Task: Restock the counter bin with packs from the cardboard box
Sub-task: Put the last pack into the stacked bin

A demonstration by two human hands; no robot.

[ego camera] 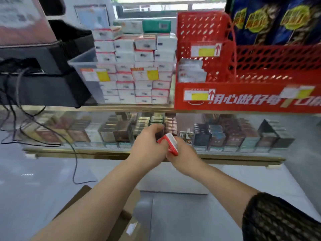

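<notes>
A red and white pack [172,143] is held between both hands in front of the glass counter, tilted on edge. My left hand [149,146] grips its left side with curled fingers, and my right hand [181,154] grips it from below and the right. The clear counter bin [81,64] stands on the counter top, above and left of the hands, stacked high with white packs edged in red. The cardboard box [128,221] lies on the floor at the bottom, partly hidden under my left forearm.
A red perforated basket [243,94] with price labels stands on the counter to the right of the bin. A black register with hanging cables [40,87] stands on the left. The glass case [225,134] below holds several rows of packs.
</notes>
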